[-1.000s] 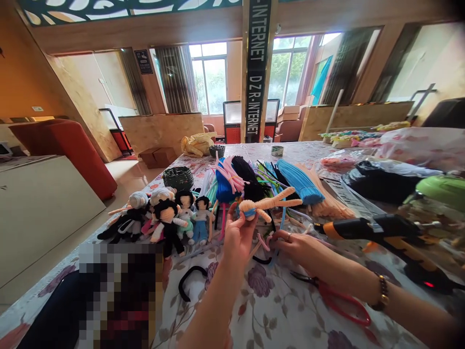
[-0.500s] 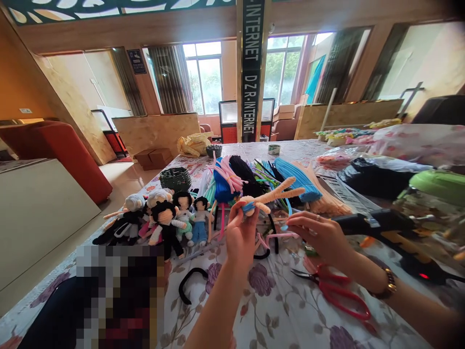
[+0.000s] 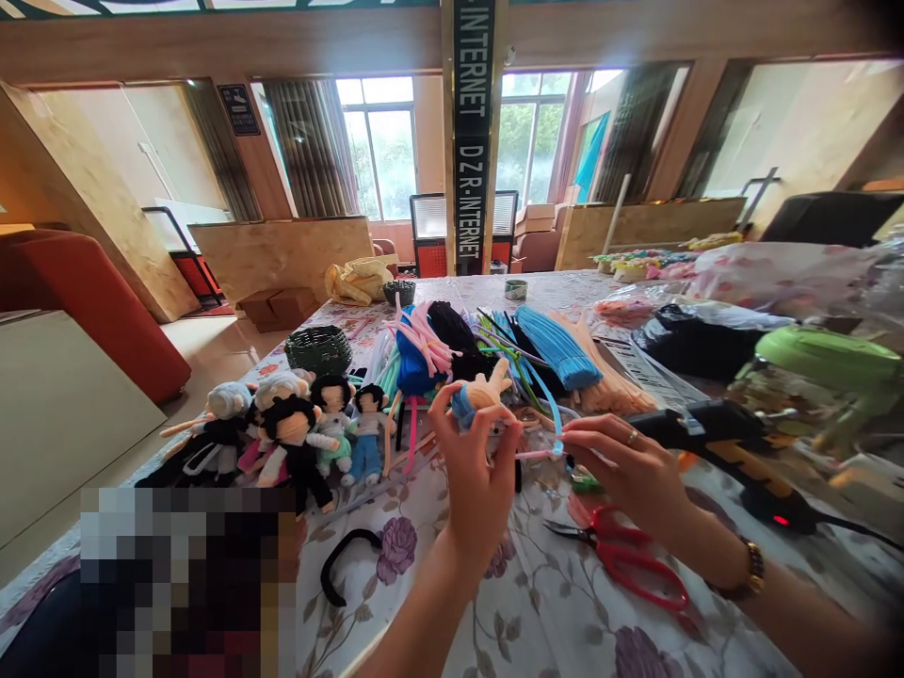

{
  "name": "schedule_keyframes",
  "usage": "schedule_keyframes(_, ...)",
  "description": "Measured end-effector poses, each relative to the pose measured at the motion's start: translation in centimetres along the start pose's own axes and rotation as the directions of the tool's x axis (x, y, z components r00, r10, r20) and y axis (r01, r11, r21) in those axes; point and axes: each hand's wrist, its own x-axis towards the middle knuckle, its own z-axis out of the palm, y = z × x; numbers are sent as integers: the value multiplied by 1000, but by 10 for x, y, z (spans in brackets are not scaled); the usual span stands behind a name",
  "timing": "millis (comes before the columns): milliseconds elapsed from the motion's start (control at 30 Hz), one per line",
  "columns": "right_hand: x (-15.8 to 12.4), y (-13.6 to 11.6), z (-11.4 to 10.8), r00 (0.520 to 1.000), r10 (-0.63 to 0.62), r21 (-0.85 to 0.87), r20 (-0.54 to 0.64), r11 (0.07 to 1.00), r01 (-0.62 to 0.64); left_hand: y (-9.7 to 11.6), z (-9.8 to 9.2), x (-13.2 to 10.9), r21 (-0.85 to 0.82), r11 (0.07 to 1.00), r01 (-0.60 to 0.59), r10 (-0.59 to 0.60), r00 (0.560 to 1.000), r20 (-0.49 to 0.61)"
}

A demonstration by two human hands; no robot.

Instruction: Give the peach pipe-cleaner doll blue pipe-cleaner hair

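My left hand (image 3: 475,461) grips a small peach doll figure (image 3: 486,389) with light blue wrapped round part of it. To its right, my right hand (image 3: 621,461) pinches a light blue fuzzy stem (image 3: 553,400), which arcs up and back toward the bundles. Red-handled scissors (image 3: 639,565) lie on the flowered cloth just below my right hand. A curved black stem (image 3: 330,563) rests to the left of my left forearm. Behind my hands are bundles of stems, among them blue (image 3: 565,348) and pink (image 3: 422,337) ones.
Several finished dolls (image 3: 289,428) stand at the left by a dark woven basket (image 3: 317,349). A black glue gun (image 3: 734,452) with a red light lies at the right, near a green-lidded container (image 3: 823,363) and a black bag (image 3: 696,339).
My left hand has turned the doll, so its long peach limbs now point away and look shorter. The blue stem now stands in a taller arc from my right hand. The view has shifted slightly right.
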Motion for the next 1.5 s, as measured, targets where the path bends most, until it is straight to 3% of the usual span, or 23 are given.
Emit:
schedule_keyframes(67, -3, 2, 1, 1000, -11, -33, -1, 999, 11, -6, -1, -4, 215, 951, -224, 202, 972, 119)
schedule_keyframes(167, -3, 3, 4, 996, -77, -52, -40, 996, 74, -18, -2, -8, 398, 784, -477, 369, 873, 319)
schedule_keyframes(267, 0, 1, 5, 987, -140, -90, -74, 987, 133, -25, -3, -9, 469, 637, -612, 423, 786, 450)
schedule_keyframes(367, 2, -1, 4, 982, -171, -116, -80, 980, 161, -26, -2, -9, 495, 548, -675, 463, 737, 492)
schedule_keyframes(700, 5, -3, -1, 975, -217, -156, -49, 966, 207, -26, -3, -9, 500, 592, -632, 425, 772, 472)
schedule_keyframes(867, 8, 1, -5, 985, -156, -241, -68, 961, 136, -18, -4, -5, 545, 586, -599, 502, 797, 337)
schedule_keyframes(1100, 6, 4, 5, 999, -15, -416, 43, 909, 32, -18, -5, 2, 567, 648, -508, 542, 831, 125)
schedule_keyframes(1233, 1, 5, 9, 996, 69, -351, 49, 935, -47, -19, -5, 2, 557, 662, -501, 530, 839, 124)
schedule_keyframes(1367, -1, 1, 11, 991, 134, -224, 25, 967, -125, -16, -4, 0, 564, 601, -566, 571, 798, 193)
schedule_keyframes(1500, 2, -9, 9, 994, 97, 36, -47, 995, -96, -14, -4, -4, 540, 553, -635, 581, 758, 296)
